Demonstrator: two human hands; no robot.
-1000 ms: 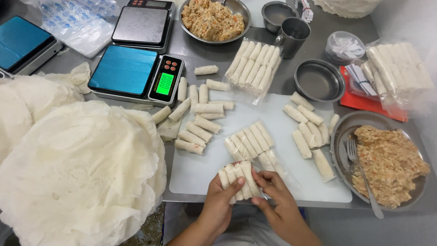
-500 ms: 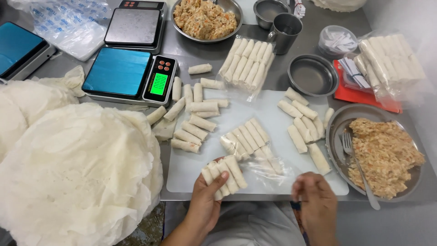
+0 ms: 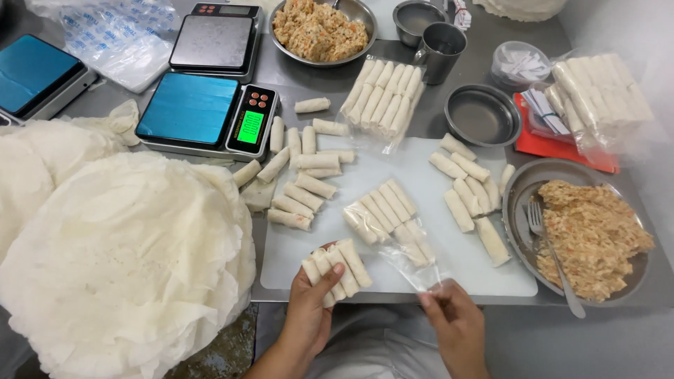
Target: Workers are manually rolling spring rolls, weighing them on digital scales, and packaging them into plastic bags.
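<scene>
My left hand (image 3: 312,309) holds several pale spring rolls (image 3: 337,268) side by side at the front edge of the white cutting board (image 3: 449,263). My right hand (image 3: 449,312) pinches the open end of a clear plastic bag (image 3: 414,256). That bag lies on the board with a row of rolls (image 3: 382,210) inside it. Loose rolls lie in a pile (image 3: 302,182) to the left on the board and in another group (image 3: 470,189) to the right.
A big stack of thin white wrappers (image 3: 119,260) fills the left. Two digital scales (image 3: 203,112) (image 3: 214,38) stand behind the board. Filling sits in a metal plate with a fork (image 3: 597,231) and a far bowl (image 3: 319,28). Bagged rolls (image 3: 382,95) (image 3: 597,91) lie beyond.
My left hand has lifted the handful of rolls off the board toward me. My right hand has moved to the bag's open end and taken hold of it.
</scene>
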